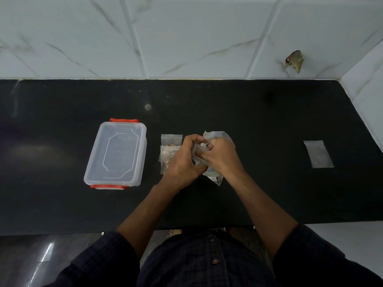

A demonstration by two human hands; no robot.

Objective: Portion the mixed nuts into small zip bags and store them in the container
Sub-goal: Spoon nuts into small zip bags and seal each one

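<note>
From the head view, the left hand and right hand both pinch a small zip bag over the nut packet, likely sealing it. Filled bags lie beside; next comes opening the closed container. A spare bag lies on the black counter below a marble-tiled wall.

Left of the left hand sits a translucent, smooth plastic container with red clips. Both hands crumple a thin, clear, glossy plastic bag (creased, slightly shiny) over the polished black stone counter, below glossy white marble-look wall tiles.
</note>
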